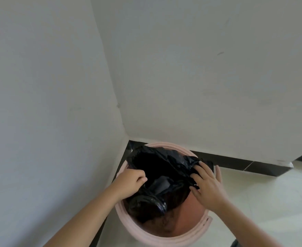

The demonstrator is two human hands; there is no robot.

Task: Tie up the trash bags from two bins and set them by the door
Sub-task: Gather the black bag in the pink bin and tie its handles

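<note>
The left hand (131,180) is closed in a fist on the near-left edge of the black trash bag (157,168), pinching the plastic. The right hand (206,184) lies spread over the bag's right edge, fingers (202,165) pressed into the crumpled film; whether it truly grips I cannot tell. The bag sits inside the round pink bin (157,236), its mouth pulled loose from the rim and gaping open. The bin stands on pale floor in the corner, touching the dark skirting (235,161) under the white walls (200,68).
</note>
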